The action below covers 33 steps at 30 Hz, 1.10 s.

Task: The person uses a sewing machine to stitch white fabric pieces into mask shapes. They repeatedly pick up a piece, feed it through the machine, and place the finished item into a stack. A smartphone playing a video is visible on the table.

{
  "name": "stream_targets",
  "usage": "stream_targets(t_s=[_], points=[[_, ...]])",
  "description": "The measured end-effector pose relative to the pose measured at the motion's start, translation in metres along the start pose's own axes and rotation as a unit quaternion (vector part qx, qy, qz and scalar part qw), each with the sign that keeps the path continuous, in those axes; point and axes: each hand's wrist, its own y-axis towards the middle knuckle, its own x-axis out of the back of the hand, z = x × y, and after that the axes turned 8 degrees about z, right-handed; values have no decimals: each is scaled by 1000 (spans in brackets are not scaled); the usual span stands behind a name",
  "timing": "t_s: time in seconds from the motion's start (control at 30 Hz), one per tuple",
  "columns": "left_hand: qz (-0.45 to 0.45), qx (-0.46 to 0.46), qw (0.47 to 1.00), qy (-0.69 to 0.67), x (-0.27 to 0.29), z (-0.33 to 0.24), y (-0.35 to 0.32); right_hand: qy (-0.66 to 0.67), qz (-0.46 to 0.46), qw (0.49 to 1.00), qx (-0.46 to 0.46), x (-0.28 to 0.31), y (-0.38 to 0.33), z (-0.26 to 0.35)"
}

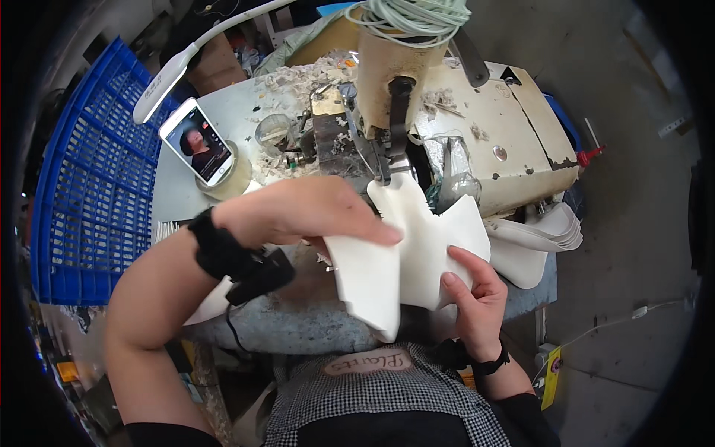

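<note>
A soft, white leather-like piece (pixel 426 257) with curved edges hangs over the near side of the bench. Its narrow far end lies under the dark presser foot (pixel 385 173) of a cream-coloured machine. My left hand (pixel 320 211) reaches across from the left, its fingers closed over the piece's left part, slightly blurred. On the right side, my right hand (pixel 479 302) pinches the piece's lower right edge between thumb and fingers. The left fold of the piece droops toward my checked apron (pixel 372 395). My left fingers' undersides are hidden.
A phone (pixel 198 143) leans on a round container at the left, under a white lamp (pixel 165 83). A blue plastic crate (pixel 78 186) stands beyond. Stacked white pieces (pixel 540 232) lie at the bench's right edge. Fluffy scraps (pixel 305 80) cover the machine's surroundings.
</note>
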Motion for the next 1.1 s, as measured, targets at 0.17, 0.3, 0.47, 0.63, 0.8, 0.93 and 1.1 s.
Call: stream_targets(t_s=[0.17, 0.3, 0.47, 0.63, 0.8, 0.93, 1.1], points=[[-44, -49, 980, 189, 13, -2, -15, -194, 18, 973, 126, 6, -8, 0], [-108, -136, 940, 295, 7, -2, -12, -288, 86, 942, 151, 9, -15, 12], [-98, -149, 893, 414, 25, -13, -20, -182, 395, 900, 10, 1, -21, 38], [-86, -125, 863, 481, 36, -28, -26, -46, 545, 837, 2, -22, -11, 11], [-97, -111, 840, 521, 47, -29, -22, 13, 547, 836, -38, -53, -4, 6], [-121, -114, 823, 544, 49, -34, -21, -7, 520, 854, 23, -72, 2, -3], [-139, -143, 808, 554, 59, -34, -20, 18, 504, 861, 64, -81, 12, 1]])
